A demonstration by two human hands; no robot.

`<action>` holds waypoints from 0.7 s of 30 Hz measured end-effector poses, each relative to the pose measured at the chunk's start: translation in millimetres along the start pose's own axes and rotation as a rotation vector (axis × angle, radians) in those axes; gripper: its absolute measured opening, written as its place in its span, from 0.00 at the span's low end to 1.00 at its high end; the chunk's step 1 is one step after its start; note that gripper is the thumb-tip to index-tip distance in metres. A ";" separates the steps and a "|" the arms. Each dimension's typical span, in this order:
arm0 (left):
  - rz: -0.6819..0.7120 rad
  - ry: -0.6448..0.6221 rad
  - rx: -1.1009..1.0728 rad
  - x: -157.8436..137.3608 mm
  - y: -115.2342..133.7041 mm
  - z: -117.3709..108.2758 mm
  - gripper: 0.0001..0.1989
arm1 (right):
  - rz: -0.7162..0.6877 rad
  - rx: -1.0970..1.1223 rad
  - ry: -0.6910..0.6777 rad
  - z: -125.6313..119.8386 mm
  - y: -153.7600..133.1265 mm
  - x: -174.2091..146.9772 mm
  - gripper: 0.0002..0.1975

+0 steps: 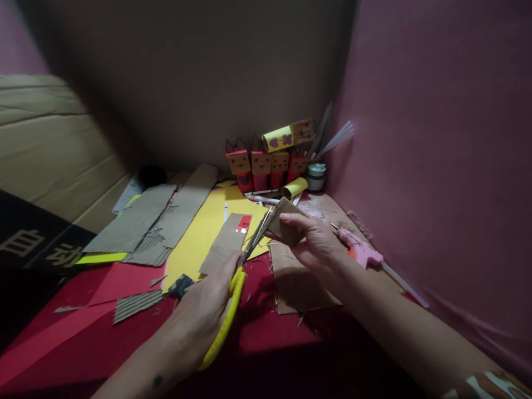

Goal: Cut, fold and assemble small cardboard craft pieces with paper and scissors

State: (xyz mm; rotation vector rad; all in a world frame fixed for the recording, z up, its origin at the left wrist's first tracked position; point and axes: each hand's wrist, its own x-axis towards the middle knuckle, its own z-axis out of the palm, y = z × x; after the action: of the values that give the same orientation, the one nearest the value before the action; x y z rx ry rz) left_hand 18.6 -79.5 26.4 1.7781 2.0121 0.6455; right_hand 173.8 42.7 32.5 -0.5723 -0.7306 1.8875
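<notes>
My left hand (211,302) is closed round the yellow handles of a pair of scissors (226,324). Its metal blades point up and away, at the left edge of a small brown cardboard piece (287,221). My right hand (313,238) pinches that piece between thumb and fingers. Whether the blades are cutting into it I cannot tell. Under my right hand lies a flat cardboard sheet (301,282). Beside the scissors is a cardboard strip (224,244) with a red label, resting on yellow paper (199,227).
Several cardboard animal figures (261,166) stand at the back, near a yellow tube (295,188) and a lidded jar (316,177). A pink glue gun (359,248) lies at right by the wall. Corrugated cardboard (137,221) and red paper (124,280) lie left, beside a large box (62,149).
</notes>
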 end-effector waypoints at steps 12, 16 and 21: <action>-0.027 -0.091 0.155 3.2 -0.8 4.8 0.27 | 0.025 0.002 -0.028 -9.0 5.8 5.0 0.17; -0.017 -0.090 0.140 7.2 2.0 6.8 0.26 | 0.029 -0.012 -0.041 -10.0 9.1 3.7 0.16; 0.017 -0.075 0.062 9.1 4.7 7.1 0.23 | 0.045 -0.010 -0.010 -9.7 9.5 3.6 0.14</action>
State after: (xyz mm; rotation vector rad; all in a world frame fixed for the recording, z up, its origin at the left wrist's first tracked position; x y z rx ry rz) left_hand 25.2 -69.4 23.4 1.8284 1.9896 0.5185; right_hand 172.9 45.2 18.7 -0.5904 -0.7401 1.9299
